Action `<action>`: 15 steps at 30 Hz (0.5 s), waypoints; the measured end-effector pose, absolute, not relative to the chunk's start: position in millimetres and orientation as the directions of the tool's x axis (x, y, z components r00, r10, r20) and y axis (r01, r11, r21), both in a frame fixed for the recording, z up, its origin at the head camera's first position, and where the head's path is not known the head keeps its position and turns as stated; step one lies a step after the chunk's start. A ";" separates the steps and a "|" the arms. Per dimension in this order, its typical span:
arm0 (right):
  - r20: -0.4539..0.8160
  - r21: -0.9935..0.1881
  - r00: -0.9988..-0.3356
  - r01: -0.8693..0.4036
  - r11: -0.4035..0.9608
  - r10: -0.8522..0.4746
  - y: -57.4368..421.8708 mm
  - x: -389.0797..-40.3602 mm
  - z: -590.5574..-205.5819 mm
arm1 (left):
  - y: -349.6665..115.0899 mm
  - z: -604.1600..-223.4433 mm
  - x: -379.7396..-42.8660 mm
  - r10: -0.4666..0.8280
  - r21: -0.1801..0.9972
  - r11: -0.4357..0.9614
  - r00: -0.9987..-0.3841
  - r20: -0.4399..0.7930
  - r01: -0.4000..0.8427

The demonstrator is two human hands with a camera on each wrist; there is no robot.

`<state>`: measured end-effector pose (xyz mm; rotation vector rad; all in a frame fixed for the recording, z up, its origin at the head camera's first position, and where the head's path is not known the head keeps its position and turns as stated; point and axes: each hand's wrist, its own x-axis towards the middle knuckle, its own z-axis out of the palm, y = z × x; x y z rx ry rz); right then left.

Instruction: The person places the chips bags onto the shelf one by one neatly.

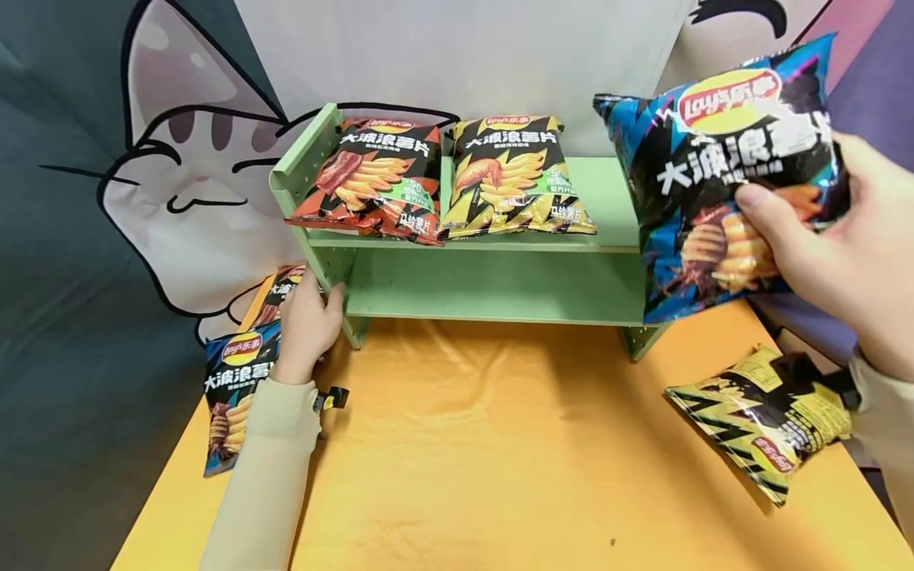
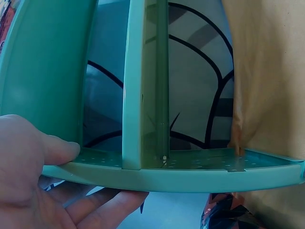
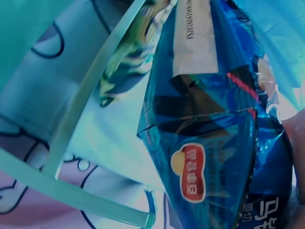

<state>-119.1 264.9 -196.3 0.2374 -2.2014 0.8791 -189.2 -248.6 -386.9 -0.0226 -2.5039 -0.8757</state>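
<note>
My right hand (image 1: 835, 246) holds up a blue and black bag of chips (image 1: 721, 174), thumb across its front, at the right of the green shelf (image 1: 493, 285). In the right wrist view the same bag's back, with a white label strip, fills the middle. Low on the shelf's left side panel, my left hand (image 1: 310, 325) grips the edge. The left wrist view shows the thumb (image 2: 62, 150) on the inner face and the fingers underneath, outside the panel. A red bag of chips (image 1: 378, 178) and a yellow and black bag (image 1: 510, 174) lie side by side on the top tier.
Another yellow bag (image 1: 767, 420) lies on the orange tablecloth (image 1: 457, 444) at the right, below my right arm. Beyond my left forearm are a blue bag (image 1: 236, 381) and a partly hidden red bag (image 1: 274, 297). A cat-print cloth (image 1: 186, 230) hangs behind.
</note>
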 end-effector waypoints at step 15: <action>0.465 -0.247 -0.879 -0.011 0.969 0.108 244.3 -191.1 -167.1 | -247.3 -385.7 -188.7 -0.153 0.591 0.793 -0.892 0.426 0.147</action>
